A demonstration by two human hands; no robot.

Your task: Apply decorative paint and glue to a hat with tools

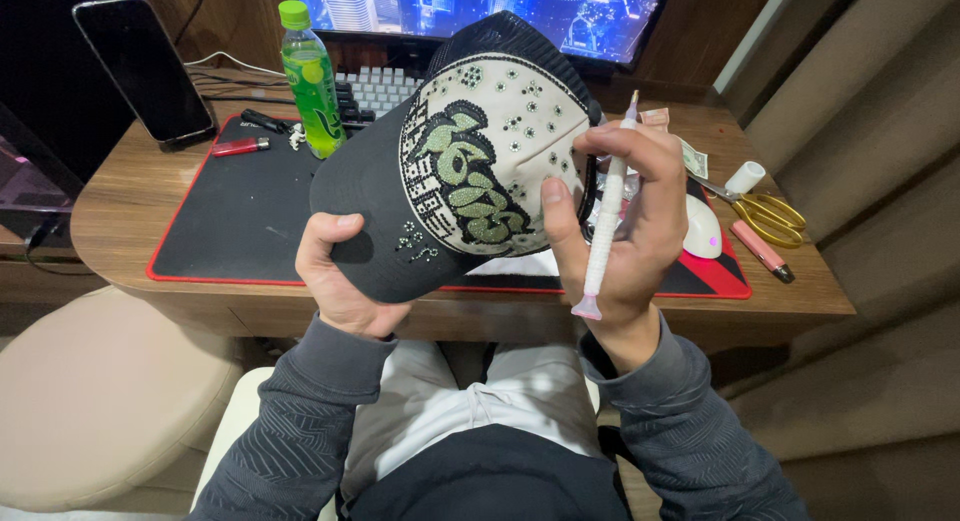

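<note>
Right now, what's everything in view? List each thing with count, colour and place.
cap: 1, black and cream with green gems, held above the desk
pen tool: 1, white with pink tip, in right hand
bottle: 1, green, back of mat
phone: 1, black, propped far left
lighter: 1, red, on mat
keyboard: 1, pale, under monitor
monitor: 1, blue picture, top
mouse: 1, white, right
scissors: 1, gold, right
mat: 1, black with red edge, on desk
left hand: grips brim
right hand: holds pen tool against the cap
</note>
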